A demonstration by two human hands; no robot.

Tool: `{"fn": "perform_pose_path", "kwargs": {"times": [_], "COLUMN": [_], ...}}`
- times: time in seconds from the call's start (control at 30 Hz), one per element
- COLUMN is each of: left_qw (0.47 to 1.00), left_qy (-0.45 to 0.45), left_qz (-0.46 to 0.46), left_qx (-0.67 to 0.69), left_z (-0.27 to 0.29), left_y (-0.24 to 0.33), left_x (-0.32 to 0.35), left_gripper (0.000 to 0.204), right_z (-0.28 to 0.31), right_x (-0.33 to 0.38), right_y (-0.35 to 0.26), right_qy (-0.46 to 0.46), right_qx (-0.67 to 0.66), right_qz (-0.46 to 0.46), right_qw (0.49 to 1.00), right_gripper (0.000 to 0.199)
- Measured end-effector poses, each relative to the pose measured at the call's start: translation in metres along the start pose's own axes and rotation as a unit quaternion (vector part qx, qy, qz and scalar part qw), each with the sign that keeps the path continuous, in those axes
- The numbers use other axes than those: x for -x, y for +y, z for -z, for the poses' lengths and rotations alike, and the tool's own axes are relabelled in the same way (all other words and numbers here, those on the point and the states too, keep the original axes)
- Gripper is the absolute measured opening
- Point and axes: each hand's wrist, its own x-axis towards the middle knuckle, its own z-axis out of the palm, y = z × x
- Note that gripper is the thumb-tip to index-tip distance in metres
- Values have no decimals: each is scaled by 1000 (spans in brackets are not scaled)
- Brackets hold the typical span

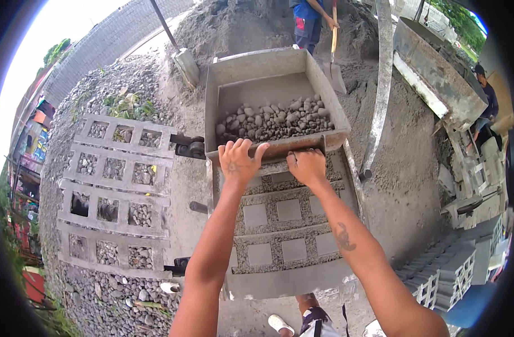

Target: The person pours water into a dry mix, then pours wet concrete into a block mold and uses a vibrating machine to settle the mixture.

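A grey metal feed box (332,101) stands ahead of me, with wet grey gravel (273,119) heaped at its near side. My left hand (238,160) is hooked over the box's near rim, thumb stretched out to the side. To its right, my right hand (308,167) is closed on the same near edge, its fingertips partly hidden. Below my hands lies a block mould (257,215), showing flat square plates with dark, coarse mix in the gaps between them. A smooth metal plate (302,279) runs along the mould's near side.
At left, rows of concrete blocks with square openings (113,185) lie on gravel. A curved metal post (382,84) rises at right. Beyond the box, a person (308,22) holds a shovel (334,70). Another person (487,101) is at far right, above stacked grey blocks (453,269).
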Motion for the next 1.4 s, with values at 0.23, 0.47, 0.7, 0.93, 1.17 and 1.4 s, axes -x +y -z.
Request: {"fn": "perform_pose_path", "kwargs": {"times": [0.23,0.47,0.7,0.93,1.17,1.4], "left_qw": [997,996,993,999,1000,998], "left_qy": [2,-29,-21,-15,13,44], "left_qz": [-75,-82,-108,-30,-11,-22], "left_qx": [21,35,37,39,27,41], "left_z": [78,200,285,239,215,68], "left_y": [21,83,128,123,119,44], "left_x": [78,249,354,322,321,117], "left_gripper": [56,59,51,36,31,39], "right_z": [81,184,258,209,198,62], "right_x": [86,280,400,354,342,130], "right_y": [-40,-102,-150,-120,-119,-42], "right_qy": [-183,-260,-279,-223,45,57], "right_qx": [-3,-9,10,11,-11,-7], "right_qz": [-70,-101,-149,-104,-33,-3], "right_qw": [981,960,949,969,998,998], "right_gripper": [48,49,45,43,12,19]}}
